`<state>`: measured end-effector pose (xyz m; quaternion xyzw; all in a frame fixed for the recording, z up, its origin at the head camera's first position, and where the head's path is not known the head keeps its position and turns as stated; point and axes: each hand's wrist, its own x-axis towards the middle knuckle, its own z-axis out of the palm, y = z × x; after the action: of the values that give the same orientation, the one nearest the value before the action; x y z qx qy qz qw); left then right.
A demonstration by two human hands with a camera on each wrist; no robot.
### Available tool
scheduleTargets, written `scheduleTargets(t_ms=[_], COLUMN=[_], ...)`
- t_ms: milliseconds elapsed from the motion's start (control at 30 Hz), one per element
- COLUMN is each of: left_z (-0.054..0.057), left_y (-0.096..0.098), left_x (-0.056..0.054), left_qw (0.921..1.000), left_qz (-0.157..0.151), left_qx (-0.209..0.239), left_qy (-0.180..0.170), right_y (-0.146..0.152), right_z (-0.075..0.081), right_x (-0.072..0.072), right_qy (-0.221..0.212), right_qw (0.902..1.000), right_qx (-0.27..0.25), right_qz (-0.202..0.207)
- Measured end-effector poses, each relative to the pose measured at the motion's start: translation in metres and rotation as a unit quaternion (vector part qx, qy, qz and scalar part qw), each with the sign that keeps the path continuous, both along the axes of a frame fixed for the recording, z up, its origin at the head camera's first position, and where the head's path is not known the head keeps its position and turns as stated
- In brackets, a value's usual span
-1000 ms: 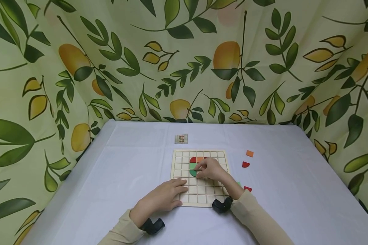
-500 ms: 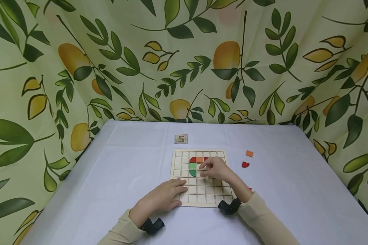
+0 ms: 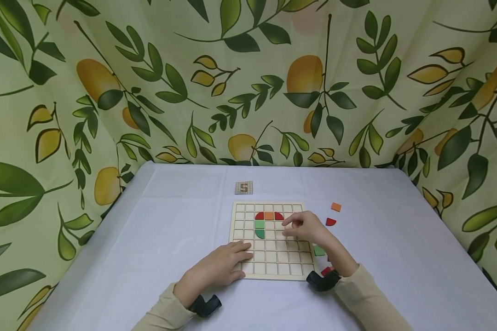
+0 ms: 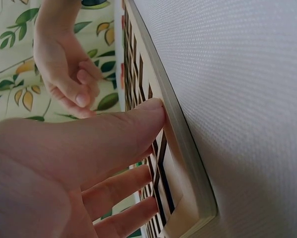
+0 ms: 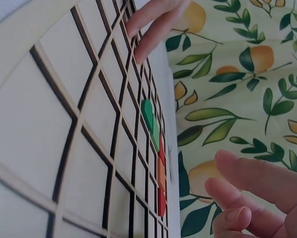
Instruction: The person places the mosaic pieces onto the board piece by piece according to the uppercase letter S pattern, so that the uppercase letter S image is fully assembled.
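A wooden grid board (image 3: 277,256) lies on the table. Set in its cells are a red quarter-round tile (image 3: 259,215), an orange square tile (image 3: 269,215), a second red quarter-round tile (image 3: 279,216), a light green square tile (image 3: 259,224) and a dark green quarter-round tile (image 3: 259,234). My left hand (image 3: 221,265) rests on the board's left edge; its thumb (image 4: 146,121) touches the rim. Above the board's right side hovers my right hand (image 3: 308,228), fingers loosely bent. Nothing shows between its fingertips in the right wrist view.
Loose tiles lie right of the board: an orange square (image 3: 336,207), a red quarter-round (image 3: 331,222), a light green square (image 3: 319,250) and a red piece (image 3: 326,271) partly behind the right wrist. A small patterned card (image 3: 244,187) sits beyond the board.
My right hand has drawn back to the right, away from the set tiles, uncovering the second red quarter-round tile and the loose light green square. My left hand has stayed put.
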<state>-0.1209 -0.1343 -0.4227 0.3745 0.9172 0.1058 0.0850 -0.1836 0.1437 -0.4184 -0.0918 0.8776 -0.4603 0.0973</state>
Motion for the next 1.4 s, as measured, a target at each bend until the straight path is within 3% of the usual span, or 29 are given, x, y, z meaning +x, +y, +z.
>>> scheduleTargets(t_ms=[300, 633, 900, 1400], left_z=[0.001, 0.003, 0.001, 0.001], left_y=[0.0, 0.0, -0.001, 0.0], left_x=[0.002, 0.002, 0.001, 0.0], left_qw=[1.0, 0.9999, 1.0, 1.0], left_qz=[0.004, 0.005, 0.005, 0.002], left_qx=[0.003, 0.004, 0.001, 0.002], left_qy=[-0.007, -0.009, -0.007, -0.005], right_y=[0.017, 0.039, 0.065, 0.113], right_z=[0.003, 0.012, 0.01, 0.002], right_x=[0.001, 0.007, 0.005, -0.015], right_qy=[-0.029, 0.003, 0.021, -0.047], right_qw=[0.9987, 0.9991, 0.9983, 0.9851], right_qx=[-0.001, 0.009, 0.017, 0.053], right_qz=[-0.042, -0.041, -0.051, -0.157])
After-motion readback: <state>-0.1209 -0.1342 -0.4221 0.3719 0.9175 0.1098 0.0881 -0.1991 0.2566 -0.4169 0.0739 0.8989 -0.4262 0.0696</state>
